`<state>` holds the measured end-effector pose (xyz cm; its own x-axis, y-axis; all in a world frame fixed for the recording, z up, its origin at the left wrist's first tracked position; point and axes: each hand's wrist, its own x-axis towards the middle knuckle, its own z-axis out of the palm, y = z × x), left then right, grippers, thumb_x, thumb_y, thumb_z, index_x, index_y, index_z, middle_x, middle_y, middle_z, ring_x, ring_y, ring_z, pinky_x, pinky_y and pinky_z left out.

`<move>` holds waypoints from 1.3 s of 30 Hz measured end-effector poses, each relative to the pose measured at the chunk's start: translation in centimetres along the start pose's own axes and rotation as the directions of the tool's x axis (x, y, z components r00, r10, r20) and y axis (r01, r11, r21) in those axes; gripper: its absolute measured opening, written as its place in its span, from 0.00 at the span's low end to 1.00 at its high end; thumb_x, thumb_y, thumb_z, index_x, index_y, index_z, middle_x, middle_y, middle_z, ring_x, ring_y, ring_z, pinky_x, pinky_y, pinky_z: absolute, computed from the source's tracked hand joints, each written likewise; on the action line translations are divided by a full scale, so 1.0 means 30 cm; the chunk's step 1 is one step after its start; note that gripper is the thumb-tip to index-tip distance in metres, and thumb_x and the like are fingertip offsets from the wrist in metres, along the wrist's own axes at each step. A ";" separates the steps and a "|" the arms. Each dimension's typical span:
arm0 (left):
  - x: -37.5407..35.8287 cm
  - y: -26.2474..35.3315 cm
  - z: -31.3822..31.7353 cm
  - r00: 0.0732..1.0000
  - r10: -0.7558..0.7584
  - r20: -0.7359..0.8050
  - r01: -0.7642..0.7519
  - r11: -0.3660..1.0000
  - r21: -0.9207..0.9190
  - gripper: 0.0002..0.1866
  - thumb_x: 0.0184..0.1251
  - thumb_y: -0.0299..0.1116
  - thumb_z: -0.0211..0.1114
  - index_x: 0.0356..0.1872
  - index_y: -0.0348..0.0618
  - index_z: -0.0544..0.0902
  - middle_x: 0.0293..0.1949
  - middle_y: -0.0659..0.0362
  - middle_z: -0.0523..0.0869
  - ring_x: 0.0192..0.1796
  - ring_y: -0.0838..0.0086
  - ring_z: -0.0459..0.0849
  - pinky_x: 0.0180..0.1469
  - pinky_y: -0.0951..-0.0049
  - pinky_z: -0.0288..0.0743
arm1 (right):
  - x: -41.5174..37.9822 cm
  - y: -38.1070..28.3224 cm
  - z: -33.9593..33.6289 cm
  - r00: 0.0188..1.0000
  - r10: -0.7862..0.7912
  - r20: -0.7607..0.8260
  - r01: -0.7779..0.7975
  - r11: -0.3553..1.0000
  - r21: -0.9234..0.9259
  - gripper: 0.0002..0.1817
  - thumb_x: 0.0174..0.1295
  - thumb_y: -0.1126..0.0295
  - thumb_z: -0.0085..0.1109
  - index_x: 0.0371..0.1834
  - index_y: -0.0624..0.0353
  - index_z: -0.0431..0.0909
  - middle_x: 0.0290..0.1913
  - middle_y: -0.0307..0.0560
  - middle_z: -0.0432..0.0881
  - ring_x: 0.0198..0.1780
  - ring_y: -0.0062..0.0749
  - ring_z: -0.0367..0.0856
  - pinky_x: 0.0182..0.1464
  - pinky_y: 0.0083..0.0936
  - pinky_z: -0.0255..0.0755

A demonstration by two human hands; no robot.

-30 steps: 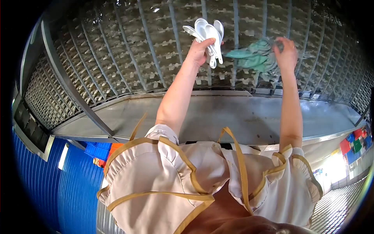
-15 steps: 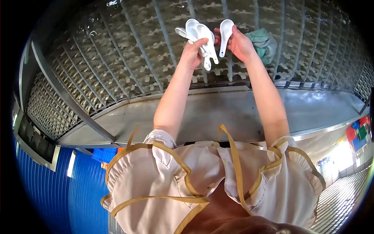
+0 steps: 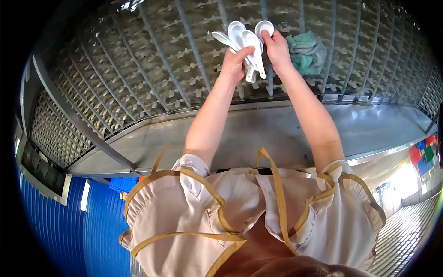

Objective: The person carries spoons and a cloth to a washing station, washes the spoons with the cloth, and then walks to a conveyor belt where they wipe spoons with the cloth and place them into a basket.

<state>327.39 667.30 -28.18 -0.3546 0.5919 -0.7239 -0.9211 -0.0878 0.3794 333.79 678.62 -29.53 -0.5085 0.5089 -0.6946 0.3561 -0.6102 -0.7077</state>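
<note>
Several spoons (image 3: 251, 41): left fingers (image 3: 243, 53) pinch most, right fingers (image 3: 268, 39) one, beside green cloth (image 3: 307, 54).

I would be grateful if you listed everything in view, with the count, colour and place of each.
Bunched spoons: at least three, white, in the left hand
Single spoon: one, white, in the right hand
Cloth: one, pale green, on the grid, beside the right hand
Grid: one, grey, wet, beneath the hands
Ledge: one, silver-grey, between grid and person
Ribbed surface: blue, lower left
Box-like items: count unclear, blue, left of the clothing
Panels: several, red, green and blue, far right
Clothing: cream with tan trim, on the person
Left hand: one, bare, upper centre
Right hand: one, bare, beside it
</note>
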 end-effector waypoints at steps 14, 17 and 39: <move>0.006 0.062 -0.025 0.993 0.013 -0.117 0.012 0.978 0.209 0.18 0.50 0.24 0.62 0.44 0.36 0.70 0.37 0.57 0.79 0.38 0.71 0.79 0.41 0.72 0.75 | -0.088 -0.056 -0.387 0.850 -0.361 0.384 0.439 0.082 -0.895 0.15 0.48 0.63 0.60 0.41 0.46 0.76 0.48 0.36 0.72 0.52 0.33 0.67 0.50 0.31 0.62; 0.004 0.059 -0.027 0.994 -0.020 -0.111 0.044 0.976 0.214 0.18 0.50 0.24 0.62 0.44 0.36 0.70 0.36 0.57 0.79 0.37 0.71 0.79 0.40 0.72 0.75 | -0.027 -0.052 -0.334 0.973 -0.214 0.092 0.224 0.751 -0.622 0.17 0.45 0.72 0.58 0.41 0.45 0.76 0.50 0.38 0.71 0.54 0.33 0.66 0.50 0.29 0.64; -0.093 0.075 0.100 0.966 -0.255 0.037 0.231 0.919 0.319 0.21 0.49 0.26 0.64 0.45 0.33 0.70 0.36 0.56 0.79 0.36 0.72 0.80 0.38 0.72 0.76 | 0.014 -0.191 -0.271 0.980 -0.038 -0.194 -0.088 0.794 -0.602 0.26 0.52 0.51 0.55 0.44 0.62 0.74 0.39 0.56 0.79 0.41 0.45 0.78 0.45 0.31 0.68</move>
<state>326.78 667.87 -23.57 -0.1014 0.6239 -0.7749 -0.8772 0.3113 0.3655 337.92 687.28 -26.80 -0.3597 0.6398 -0.6791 0.7993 -0.1641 -0.5780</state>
